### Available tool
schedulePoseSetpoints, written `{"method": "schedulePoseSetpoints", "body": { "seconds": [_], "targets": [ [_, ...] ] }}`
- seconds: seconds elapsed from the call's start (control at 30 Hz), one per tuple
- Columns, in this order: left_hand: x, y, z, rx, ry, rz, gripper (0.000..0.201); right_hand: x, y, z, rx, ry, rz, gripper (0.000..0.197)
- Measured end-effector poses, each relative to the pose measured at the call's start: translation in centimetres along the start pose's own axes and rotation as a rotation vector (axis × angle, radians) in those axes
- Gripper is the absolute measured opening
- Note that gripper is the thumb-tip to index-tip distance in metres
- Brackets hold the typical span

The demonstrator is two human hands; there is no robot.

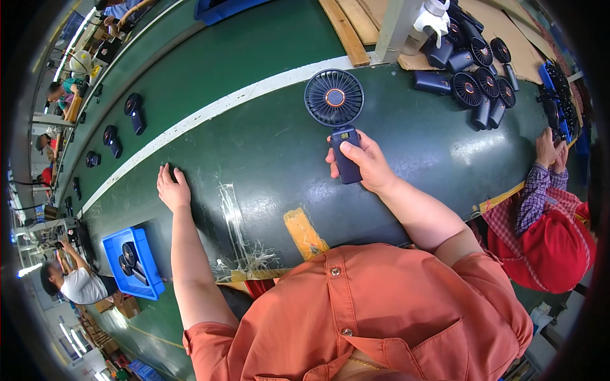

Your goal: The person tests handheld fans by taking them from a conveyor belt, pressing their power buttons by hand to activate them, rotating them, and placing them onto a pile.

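Observation:
Upright in my right hand (365, 159) is a dark blue handheld fan (343, 152), its round grille facing up and an orange ring at its hub. My thumb presses on the front of its handle, just under a small lit display. The other fingers wrap round behind the handle. My left hand (173, 189) lies flat on the green worktable (254, 152) with its fingers stretched out, holding nothing. Near my left forearm sits a blue plastic tray (157, 273) with a couple of dark fans (129, 254) in it.
A pile of handheld fans (486, 89) lies at the far right beside a white spray bottle (434, 16). Several fans (135, 114) lie beyond the white strip (235, 98). At right, a co-worker in a red cap (559, 254) handles parts by a blue bin.

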State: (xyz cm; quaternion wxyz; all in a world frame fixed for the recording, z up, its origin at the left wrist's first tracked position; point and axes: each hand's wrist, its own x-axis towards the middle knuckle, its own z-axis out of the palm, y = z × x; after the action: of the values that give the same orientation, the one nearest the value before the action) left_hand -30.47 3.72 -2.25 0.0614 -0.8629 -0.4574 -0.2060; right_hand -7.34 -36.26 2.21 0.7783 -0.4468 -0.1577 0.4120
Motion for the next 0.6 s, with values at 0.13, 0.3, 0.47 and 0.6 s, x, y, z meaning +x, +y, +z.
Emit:
{"method": "schedulePoseSetpoints", "body": {
  "seconds": [0.13,0.3,0.47,0.6],
  "targets": [
    [0.1,-0.7,0.3,-0.019,-0.010,-0.018,0.042,0.1,0.2,0.0,0.017,0.014,0.012,0.029],
    [0.0,-0.9,0.8,-0.009,0.011,-0.024,0.042,-0.4,0.3,0.5,-0.031,-0.038,-0.035,0.047],
    [0.1,-0.7,1.0,-0.016,0.002,-0.025,0.042,-0.7,0.6,0.4,-0.198,-0.156,-0.069,0.063],
    [0.1,-0.8,0.6,-0.022,-0.004,-0.041,0.042,-1.1,1.1,1.1,-0.318,-0.145,-0.130,0.071]
  ]
}}
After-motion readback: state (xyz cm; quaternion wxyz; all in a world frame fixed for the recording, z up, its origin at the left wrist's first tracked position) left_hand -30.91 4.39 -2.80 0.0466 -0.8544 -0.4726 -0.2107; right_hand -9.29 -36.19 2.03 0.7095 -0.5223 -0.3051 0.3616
